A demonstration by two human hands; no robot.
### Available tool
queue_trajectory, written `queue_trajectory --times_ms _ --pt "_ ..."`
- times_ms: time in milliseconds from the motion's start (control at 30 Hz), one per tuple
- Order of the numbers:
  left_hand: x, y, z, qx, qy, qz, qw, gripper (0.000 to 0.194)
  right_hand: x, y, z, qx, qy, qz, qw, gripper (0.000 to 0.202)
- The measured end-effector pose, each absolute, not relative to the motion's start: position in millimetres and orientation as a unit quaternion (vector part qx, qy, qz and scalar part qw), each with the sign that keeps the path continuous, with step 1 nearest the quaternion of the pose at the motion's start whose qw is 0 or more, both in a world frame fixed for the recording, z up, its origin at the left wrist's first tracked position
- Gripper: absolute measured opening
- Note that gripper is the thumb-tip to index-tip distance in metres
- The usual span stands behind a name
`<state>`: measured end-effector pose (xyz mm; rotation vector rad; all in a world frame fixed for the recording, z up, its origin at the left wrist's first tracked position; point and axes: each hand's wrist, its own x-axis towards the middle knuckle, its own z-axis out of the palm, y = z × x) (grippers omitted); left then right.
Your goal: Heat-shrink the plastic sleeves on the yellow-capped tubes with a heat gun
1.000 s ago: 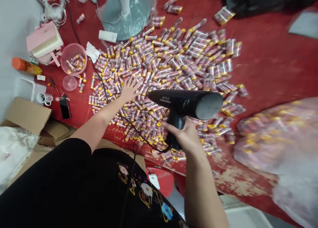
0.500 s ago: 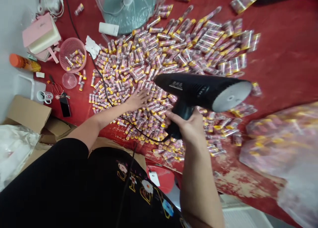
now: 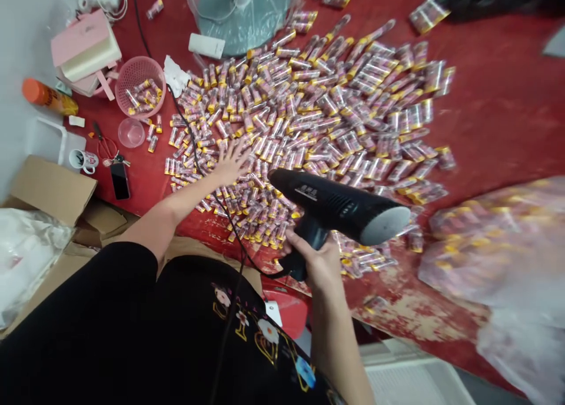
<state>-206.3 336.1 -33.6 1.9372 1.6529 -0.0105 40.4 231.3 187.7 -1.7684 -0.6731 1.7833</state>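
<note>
A wide spread of small clear tubes with yellow ends (image 3: 309, 108) lies across the red table (image 3: 494, 110). My right hand (image 3: 315, 255) is wrapped round the handle of a black heat gun (image 3: 335, 202), whose narrow nozzle points left over the tubes. From the base of its handle a black cord (image 3: 227, 213) runs left and up across the pile. My left hand (image 3: 232, 163) lies palm down on the tubes, fingers spread, a little beyond the nozzle tip. Whether it presses on any single tube I cannot tell.
At the left stand a pink basket (image 3: 140, 63) with tubes in it, a mug (image 3: 83, 159), a phone (image 3: 120, 181) and an orange-capped bottle (image 3: 48, 96). A plastic-wrapped round base (image 3: 245, 25) is at the back. Bagged tubes (image 3: 498, 228) fill the right front.
The heat gun has come nearer to me and slightly left, its back end now tilted lower. My left hand has shifted a bit left over the tubes. The whole view has moved slightly.
</note>
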Motion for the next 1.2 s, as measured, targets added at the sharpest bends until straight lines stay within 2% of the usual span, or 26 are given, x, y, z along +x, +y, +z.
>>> queue_trajectory --times_ms 67,167,267,400,633,767,900,1000,1067,1200 --pt "-196 284 -25 0.788 0.539 -0.005 0.297 0.068 41 215 189 -0.658 -0.222 0.667 0.271 0.055" --pt "-205 208 -11 0.843 0.424 -0.032 0.328 0.055 44 190 188 -0.658 -0.191 0.676 0.271 0.055" --pt "-229 171 3 0.827 0.448 -0.080 0.330 0.045 49 162 187 -0.674 -0.169 0.638 0.332 0.054" --pt "-228 180 16 0.813 0.493 -0.087 0.299 0.048 50 108 186 -0.701 -0.100 0.556 0.434 0.054" --pt "-177 195 -1 0.888 0.298 -0.068 0.344 0.056 -7 20 170 -0.665 0.066 0.567 0.481 0.059" --pt "-200 186 -3 0.912 0.230 -0.093 0.326 0.071 -42 4 156 -0.640 0.116 0.492 0.579 0.061" --pt "-226 195 6 0.916 0.259 -0.111 0.287 0.077 -65 -3 147 -0.594 0.117 0.532 0.592 0.059" --pt "-219 209 12 0.923 0.250 -0.126 0.265 0.083 -74 -2 141 -0.577 0.150 0.484 0.641 0.058" --pt "-202 218 14 0.926 0.248 -0.127 0.254 0.084 -77 -2 137 -0.567 0.168 0.450 0.669 0.058" --pt "-159 235 15 0.931 0.261 -0.094 0.237 0.076 -76 -3 130 -0.543 0.161 0.501 0.655 0.059"
